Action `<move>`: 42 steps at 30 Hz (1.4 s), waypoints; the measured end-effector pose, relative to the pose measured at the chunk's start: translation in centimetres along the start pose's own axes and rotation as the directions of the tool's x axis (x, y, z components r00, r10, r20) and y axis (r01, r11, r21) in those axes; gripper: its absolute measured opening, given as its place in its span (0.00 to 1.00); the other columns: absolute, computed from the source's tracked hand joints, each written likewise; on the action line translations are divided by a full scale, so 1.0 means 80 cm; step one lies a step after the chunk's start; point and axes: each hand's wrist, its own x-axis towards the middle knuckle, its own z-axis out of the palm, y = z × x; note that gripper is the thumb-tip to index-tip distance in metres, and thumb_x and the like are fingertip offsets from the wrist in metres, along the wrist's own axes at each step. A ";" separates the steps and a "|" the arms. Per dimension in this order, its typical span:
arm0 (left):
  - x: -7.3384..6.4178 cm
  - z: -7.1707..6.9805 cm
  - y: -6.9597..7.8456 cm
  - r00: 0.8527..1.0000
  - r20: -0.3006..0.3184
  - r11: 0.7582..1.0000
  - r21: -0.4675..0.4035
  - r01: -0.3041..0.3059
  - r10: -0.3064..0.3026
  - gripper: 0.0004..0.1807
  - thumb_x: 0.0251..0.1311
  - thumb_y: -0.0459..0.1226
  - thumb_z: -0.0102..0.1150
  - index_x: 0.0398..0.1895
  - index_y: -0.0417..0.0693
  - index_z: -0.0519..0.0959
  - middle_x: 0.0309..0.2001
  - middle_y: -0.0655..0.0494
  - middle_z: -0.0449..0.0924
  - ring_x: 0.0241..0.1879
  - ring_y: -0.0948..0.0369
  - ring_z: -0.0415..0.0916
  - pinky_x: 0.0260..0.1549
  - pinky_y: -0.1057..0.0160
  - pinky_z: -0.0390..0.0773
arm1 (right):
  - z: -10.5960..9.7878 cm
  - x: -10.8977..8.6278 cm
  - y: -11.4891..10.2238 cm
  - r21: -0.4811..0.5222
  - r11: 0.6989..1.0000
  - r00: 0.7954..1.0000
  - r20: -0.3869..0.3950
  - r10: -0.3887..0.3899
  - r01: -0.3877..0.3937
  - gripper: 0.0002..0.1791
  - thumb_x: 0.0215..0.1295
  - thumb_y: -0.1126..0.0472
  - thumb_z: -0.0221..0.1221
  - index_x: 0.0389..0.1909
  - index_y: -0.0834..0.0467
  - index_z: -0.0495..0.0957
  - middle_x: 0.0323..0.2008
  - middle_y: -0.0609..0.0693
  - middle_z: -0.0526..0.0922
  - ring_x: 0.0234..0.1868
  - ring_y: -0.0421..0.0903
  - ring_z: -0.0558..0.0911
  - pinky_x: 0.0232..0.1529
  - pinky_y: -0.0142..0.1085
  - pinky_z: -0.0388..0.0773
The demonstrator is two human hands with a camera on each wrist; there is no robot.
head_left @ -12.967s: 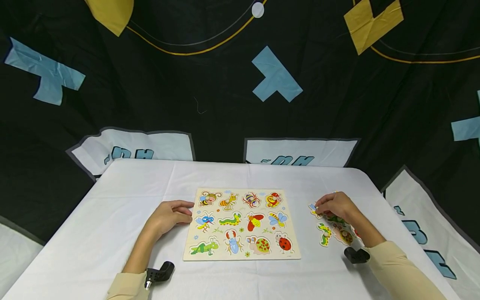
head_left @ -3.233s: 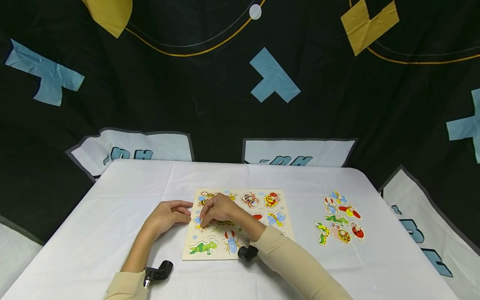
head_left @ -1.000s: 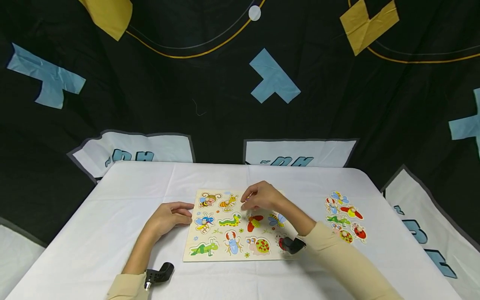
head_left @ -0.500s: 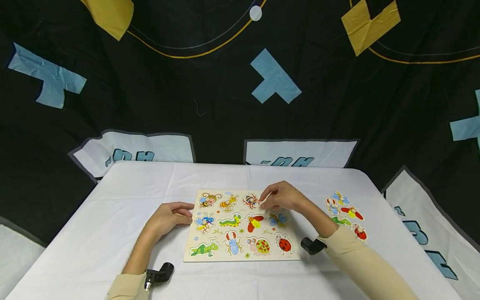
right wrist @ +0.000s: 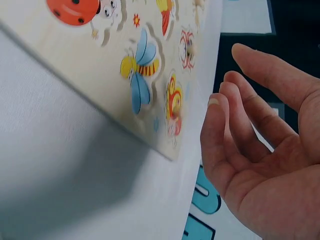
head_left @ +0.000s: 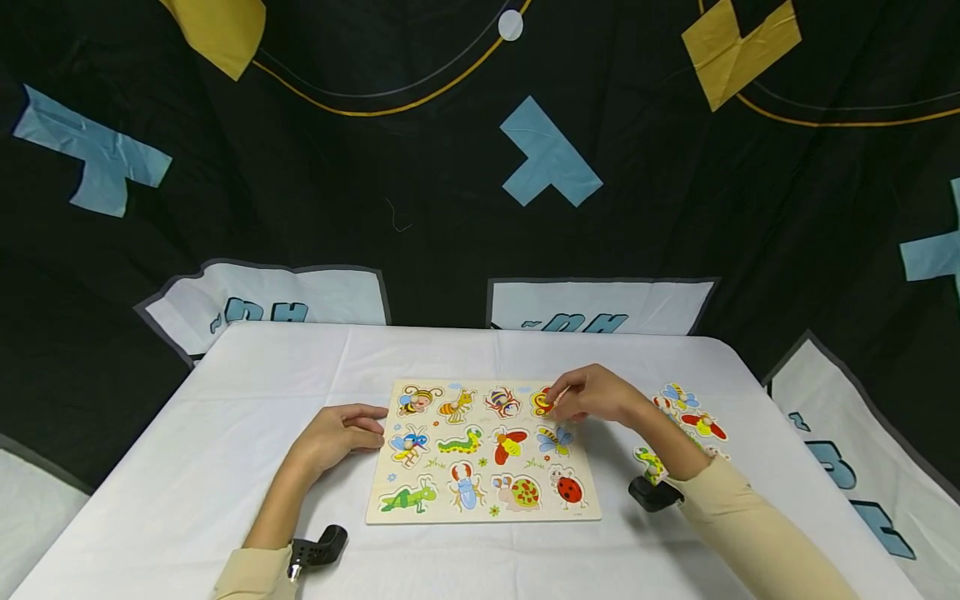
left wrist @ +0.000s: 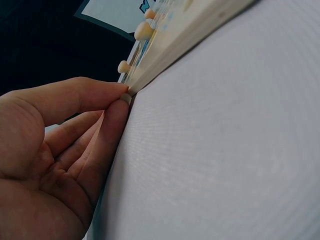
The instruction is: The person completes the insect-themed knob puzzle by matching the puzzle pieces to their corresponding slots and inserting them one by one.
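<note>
Left hand [head_left: 337, 437]: one, at the board's left edge; fingers relaxed, tips touching the wood.

Board [head_left: 420, 516]: one, flat on the cloth [head_left: 442, 558]. Fitted by appearance, left to right: mosquito [head_left: 410, 446], bee [head_left: 416, 400], wasp [head_left: 456, 406], spider [head_left: 503, 402], butterfly [head_left: 542, 402], the last partly hidden.

Right hand [head_left: 600, 396]: one, above the board's top right corner; thumb and fingers apart, holding nothing. A second ago it covered the spider; it has since drawn rightward, leaving the spider in full sight. Judged: that stretch of the board is done with, and the hand is between pieces.

Loose pieces, right of the board, partly behind the forearm: caterpillar [head_left: 649, 463], dragonfly [head_left: 678, 396], moth [head_left: 705, 426], others half hidden. Judged: these remain unplaced.
</note>
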 end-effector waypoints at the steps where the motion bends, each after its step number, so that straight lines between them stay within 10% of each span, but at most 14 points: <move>1: 0.000 0.000 0.000 1.000 0.001 1.000 -0.002 0.000 0.000 0.30 0.51 0.31 0.72 0.61 0.38 0.79 0.40 0.49 0.87 0.36 0.63 0.82 0.36 0.67 0.81 | -0.002 -0.001 0.002 -0.002 1.000 1.000 0.003 0.001 -0.001 0.18 0.53 0.61 0.74 0.44 0.64 0.86 0.22 0.47 0.81 0.25 0.45 0.75 0.37 0.42 0.75; 22: 0.002 -0.003 -0.002 1.000 -0.017 1.000 0.011 0.013 -0.013 0.28 0.51 0.32 0.72 0.59 0.39 0.81 0.37 0.53 0.87 0.36 0.62 0.82 0.36 0.67 0.81 | -0.040 -0.038 0.048 0.018 0.999 0.999 -0.026 0.037 -0.037 0.20 0.55 0.60 0.73 0.48 0.64 0.84 0.29 0.50 0.86 0.35 0.52 0.83 0.41 0.42 0.81; 42: 0.003 -0.001 0.000 1.000 -0.008 1.000 -0.004 0.011 -0.011 0.29 0.50 0.32 0.73 0.59 0.38 0.80 0.37 0.52 0.87 0.35 0.63 0.82 0.35 0.67 0.81 | -0.068 -0.064 0.094 -0.047 0.998 0.991 0.128 0.040 -0.035 0.18 0.54 0.61 0.71 0.46 0.64 0.84 0.30 0.50 0.85 0.33 0.47 0.80 0.38 0.40 0.80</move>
